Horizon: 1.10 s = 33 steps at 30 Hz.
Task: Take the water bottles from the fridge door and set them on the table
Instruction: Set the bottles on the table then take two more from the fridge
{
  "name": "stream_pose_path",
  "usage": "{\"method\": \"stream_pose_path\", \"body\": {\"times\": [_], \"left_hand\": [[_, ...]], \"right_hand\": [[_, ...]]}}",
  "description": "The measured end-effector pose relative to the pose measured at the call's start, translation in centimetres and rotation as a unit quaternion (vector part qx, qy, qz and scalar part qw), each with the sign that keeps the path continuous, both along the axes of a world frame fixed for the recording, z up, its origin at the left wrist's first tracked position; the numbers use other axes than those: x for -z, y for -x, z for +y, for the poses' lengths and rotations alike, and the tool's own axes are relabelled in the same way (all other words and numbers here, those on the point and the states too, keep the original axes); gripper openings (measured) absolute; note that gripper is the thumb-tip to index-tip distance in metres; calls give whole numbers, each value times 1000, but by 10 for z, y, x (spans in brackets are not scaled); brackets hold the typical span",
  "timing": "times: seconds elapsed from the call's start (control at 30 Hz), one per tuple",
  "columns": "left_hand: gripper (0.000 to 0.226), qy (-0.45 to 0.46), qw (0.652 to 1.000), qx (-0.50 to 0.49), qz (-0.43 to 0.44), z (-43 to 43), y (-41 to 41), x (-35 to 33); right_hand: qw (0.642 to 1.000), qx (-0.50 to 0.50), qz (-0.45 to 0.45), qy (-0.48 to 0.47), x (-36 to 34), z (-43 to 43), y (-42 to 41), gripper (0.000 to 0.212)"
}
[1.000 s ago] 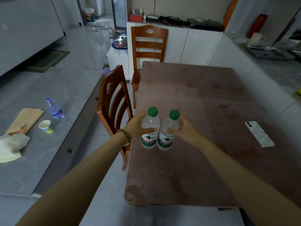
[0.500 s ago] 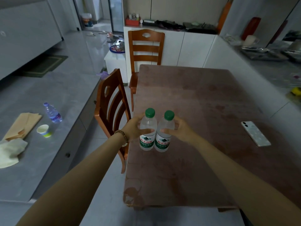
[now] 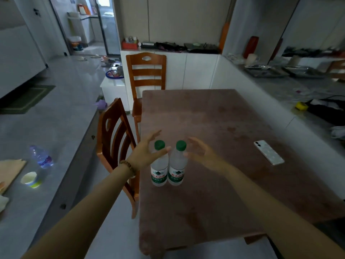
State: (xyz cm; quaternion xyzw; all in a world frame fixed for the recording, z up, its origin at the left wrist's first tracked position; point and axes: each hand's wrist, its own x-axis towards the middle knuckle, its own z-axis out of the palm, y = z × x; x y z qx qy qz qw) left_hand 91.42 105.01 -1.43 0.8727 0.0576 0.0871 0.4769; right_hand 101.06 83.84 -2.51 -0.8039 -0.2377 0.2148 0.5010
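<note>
Head view: a person's two bare forearms reach forward over a reddish-brown worktop (image 3: 233, 128) in a dim kitchen-dining room.
Water bottles: two clear bottles with green caps and green-and-white labels stand upright on the worktop near its left edge, side by side and touching or all but touching.
Left bottle (image 3: 159, 171): nearer the worktop's left edge; its shoulder is partly covered by the left thumb.
Right bottle (image 3: 177, 170): just beside it on the right, cap fully in sight.
Left hand (image 3: 144, 153): fingers spread and open, no grip on anything; the thumb tip lies across the front of the left bottle just below the cap, and I cannot tell whether it touches. A beaded bracelet (image 3: 128, 168) sits on the wrist.
Right hand (image 3: 200, 151): blurred, fingers spread apart and holding nothing, at cap height just to the right of the right bottle.
Phone (image 3: 268, 152): lies flat, back up, well apart from the bottles toward the worktop's right side.
Near chair (image 3: 115, 135): wooden, pushed against the left edge, just behind the left wrist.
Far chair (image 3: 146, 71): wooden, at the far left corner of the worktop.
Low grey counter at left: carries another clear bottle (image 3: 41, 156) lying tilted, with a small cup (image 3: 30, 179) near it.
</note>
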Motion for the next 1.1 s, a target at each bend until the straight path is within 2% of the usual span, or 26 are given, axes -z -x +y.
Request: {"method": "stream_pose_path", "body": {"times": [0.17, 0.27, 0.37, 0.57, 0.77, 0.87, 0.97, 1.1], "left_hand": [[67, -36, 993, 26, -107, -32, -1, -52], [61, -38, 983, 132, -123, -71, -10, -79], [63, -37, 961, 255, -97, -124, -1, -91], [72, -51, 875, 471, -98, -248, 89, -106], [67, -43, 757, 630, -165, -367, 245, -149], [64, -12, 693, 691, -205, -407, 341, -173], [63, 26, 641, 724, -253, -432, 425, -193], [61, 30, 576, 776, -256, -461, 557, -211]], "right_hand": [[991, 125, -31, -17, -33, -62, 36, 66], [975, 209, -78, 2, -63, -108, 84, 60], [940, 323, -103, 40, -87, -158, 156, 68], [831, 494, -172, 187, -129, -232, 357, 69], [685, 630, -212, 298, -188, -254, 570, 68], [612, 679, -222, 338, -208, -246, 669, 69], [568, 704, -216, 368, -219, -239, 754, 67], [498, 752, -175, 395, -223, -236, 894, 69]]}}
